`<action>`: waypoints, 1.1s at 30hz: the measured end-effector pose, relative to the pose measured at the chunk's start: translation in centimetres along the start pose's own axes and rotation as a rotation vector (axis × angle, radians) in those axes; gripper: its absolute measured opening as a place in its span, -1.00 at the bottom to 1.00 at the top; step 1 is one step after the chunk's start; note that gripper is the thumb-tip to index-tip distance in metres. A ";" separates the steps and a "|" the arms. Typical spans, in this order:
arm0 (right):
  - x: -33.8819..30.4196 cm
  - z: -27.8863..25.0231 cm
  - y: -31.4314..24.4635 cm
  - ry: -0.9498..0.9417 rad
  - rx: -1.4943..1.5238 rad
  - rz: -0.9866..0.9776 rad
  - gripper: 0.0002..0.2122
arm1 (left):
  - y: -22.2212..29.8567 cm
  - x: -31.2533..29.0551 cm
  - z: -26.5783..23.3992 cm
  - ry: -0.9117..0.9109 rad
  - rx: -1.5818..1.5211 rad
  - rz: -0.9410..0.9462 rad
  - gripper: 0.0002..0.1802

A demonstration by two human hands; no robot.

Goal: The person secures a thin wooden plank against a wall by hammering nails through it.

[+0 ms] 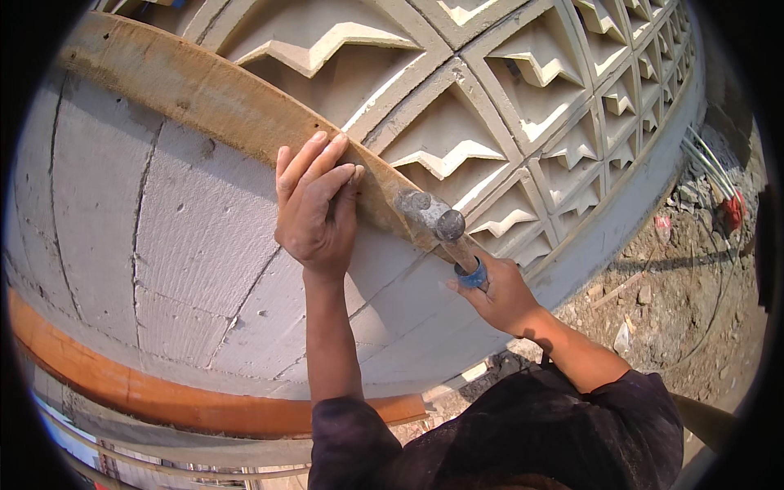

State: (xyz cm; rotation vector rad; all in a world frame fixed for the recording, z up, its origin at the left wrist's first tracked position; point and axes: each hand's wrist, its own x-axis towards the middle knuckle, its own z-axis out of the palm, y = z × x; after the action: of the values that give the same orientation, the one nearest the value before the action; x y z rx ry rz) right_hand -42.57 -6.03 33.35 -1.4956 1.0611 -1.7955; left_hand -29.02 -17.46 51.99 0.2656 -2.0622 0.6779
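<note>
Dark shirt (531,433) nearest; right hand (500,296) wraps the hammer (449,225), presumably rigid and head-heavy, best gripped by its handle (463,256); left hand (316,214), fingers bunched, touches the wooden board (188,82).

My hammer (429,213) has a mottled grey head smeared with white, a light brown handle (463,256) and a bright blue band (472,274). The board (188,86) crossing from the upper left of the frame is tan, blotched with darker brown. Below it I see a pale grey wall (192,212), broken by dark joint lines. The lattice (506,159) at the upper right is cream, patterned in diamonds and triangles with zigzag edges. At the lower left runs an orange strip (180,404). My shirt (531,429) is blackish purple; the ground (686,310) at right is dusty brown.
</note>
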 end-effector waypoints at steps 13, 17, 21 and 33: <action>-1.7 -3.4 -3.1 0.018 -0.088 -0.163 -0.70 | -0.3 0.2 -0.2 0.005 -0.014 0.042 -0.87; -2.3 -3.5 -2.6 -0.051 -0.184 -0.059 -0.71 | -0.4 0.3 -0.3 -0.014 -0.044 0.041 -0.86; -2.6 -3.1 -1.4 -0.023 -0.111 -0.016 -0.72 | -0.4 0.3 -0.1 -0.006 -0.028 0.061 -0.86; -1.6 -2.7 -1.7 -0.056 -0.210 -0.142 -0.61 | -0.6 0.3 -0.3 0.002 -0.018 0.081 -0.88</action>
State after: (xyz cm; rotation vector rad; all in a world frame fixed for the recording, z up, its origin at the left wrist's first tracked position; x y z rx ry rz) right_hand -44.70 -3.23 33.79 -1.7765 1.1711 -1.7688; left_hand -28.71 -17.75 52.60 0.1718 -2.0851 0.7083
